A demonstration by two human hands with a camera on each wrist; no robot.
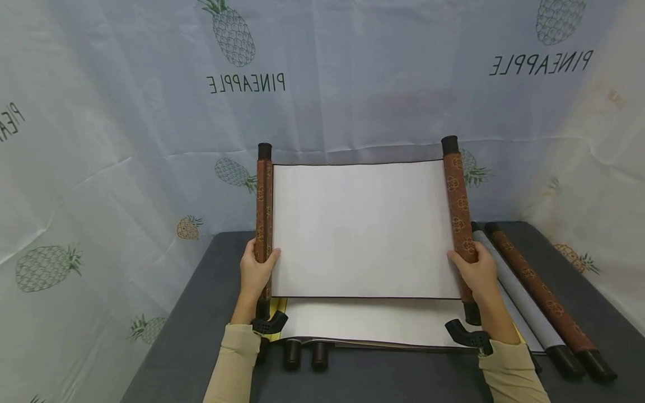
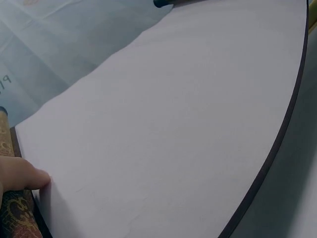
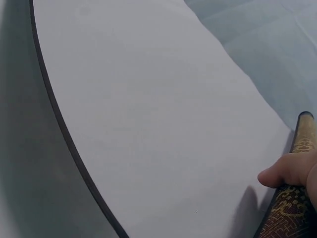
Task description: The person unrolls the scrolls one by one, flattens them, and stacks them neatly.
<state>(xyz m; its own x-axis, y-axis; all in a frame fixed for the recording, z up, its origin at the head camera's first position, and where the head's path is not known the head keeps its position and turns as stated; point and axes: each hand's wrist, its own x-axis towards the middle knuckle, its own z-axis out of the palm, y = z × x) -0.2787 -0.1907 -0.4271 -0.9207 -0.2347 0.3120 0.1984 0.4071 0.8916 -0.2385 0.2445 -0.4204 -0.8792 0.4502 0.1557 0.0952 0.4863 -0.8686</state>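
A hanging scroll with a blank white sheet [image 1: 360, 229] is held up, unrolled between two brown patterned rollers with black end knobs. My left hand [image 1: 257, 271] grips the left roller [image 1: 261, 204], its thumb lying over the front at the sheet's edge. On the other side, my right hand [image 1: 477, 271] grips the right roller [image 1: 456, 196], which leans slightly. Both wrist views show a thumb on the face of the white sheet [image 2: 163, 119] beside a gold-patterned roller [image 3: 290, 210]. Fingers behind the rollers are mostly hidden.
Beneath the raised scroll, another white sheet [image 1: 373, 322] with yellow at its side lies on the dark table [image 1: 176, 341]. Black knobs [image 1: 292, 355] stick out at its front. A grey roll [image 1: 524, 296] and a brown patterned roll [image 1: 546, 296] lie at the right. Pineapple-print curtains [image 1: 353, 112] surround the table.
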